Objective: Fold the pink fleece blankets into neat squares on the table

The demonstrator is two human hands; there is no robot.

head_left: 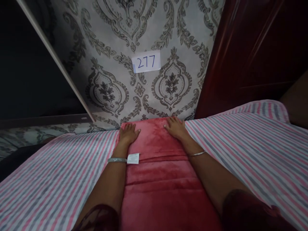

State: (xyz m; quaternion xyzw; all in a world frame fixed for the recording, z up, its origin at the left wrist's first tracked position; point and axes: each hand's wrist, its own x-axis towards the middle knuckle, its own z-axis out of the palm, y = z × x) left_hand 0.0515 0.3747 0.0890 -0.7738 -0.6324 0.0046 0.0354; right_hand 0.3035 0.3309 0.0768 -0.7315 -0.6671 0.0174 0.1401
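A plush red blanket (158, 173), folded into a long narrow strip, runs from the bottom of the view up to the wall. Creases cross it, and a small white label (133, 158) lies on its left side. At the far left corner my left hand (129, 133) rests on the blanket, palm down with fingers spread. My right hand (176, 127) lies flat on the far right corner, fingers apart and pointing toward the wall. Neither hand is gripping the fabric. A bangle circles each wrist.
Beneath the blanket spreads a striped sheet (245, 141) in pink, grey and white. Behind it rises a patterned wall (139, 89) with a paper (146, 61) marked 277. A dark screen (40, 70) stands at left, a dark red wooden panel (250, 57) at right.
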